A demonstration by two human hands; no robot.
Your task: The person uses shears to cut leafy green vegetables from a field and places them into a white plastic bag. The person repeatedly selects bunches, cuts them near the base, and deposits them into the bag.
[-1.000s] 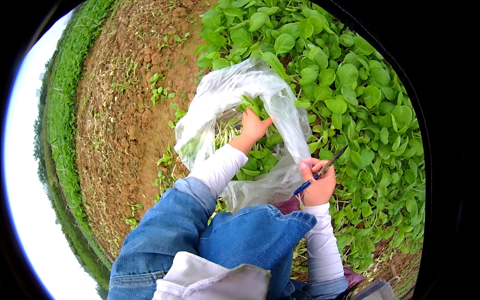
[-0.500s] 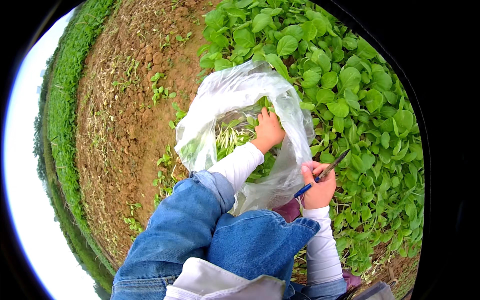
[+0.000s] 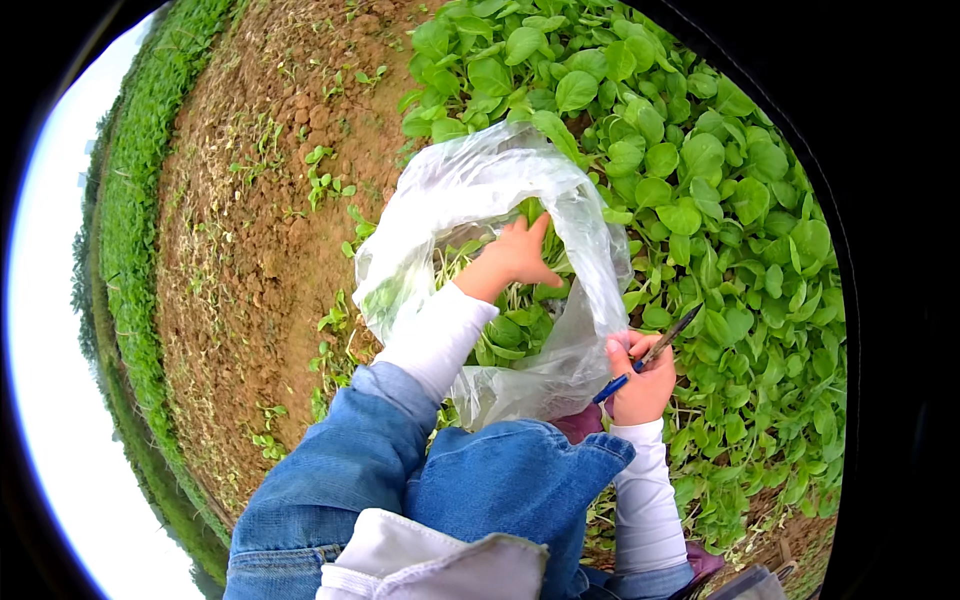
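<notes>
A clear plastic bag [image 3: 445,185] lies with its mouth wide open and loose leafy greens with pale stems [image 3: 510,330] inside. My left hand [image 3: 515,255] is inside it, fingers spread over the greens near the far right of the opening. At the bag's right edge, my right hand [image 3: 643,385] is closed on a slim dark tool with blue on its handle [image 3: 672,327] and pinches the plastic.
Dense leafy plants [image 3: 730,200] cover the right side, around the bag. Brown soil [image 3: 240,280] with small seedlings and dry bits runs down the left, bordered by a green strip [image 3: 135,250]. Purple material [image 3: 575,425] shows below the bag.
My left hand went rightward within the bag, then back slightly left with fingers more spread. My right hand has shifted slightly down and right, still gripping the tool and plastic.
</notes>
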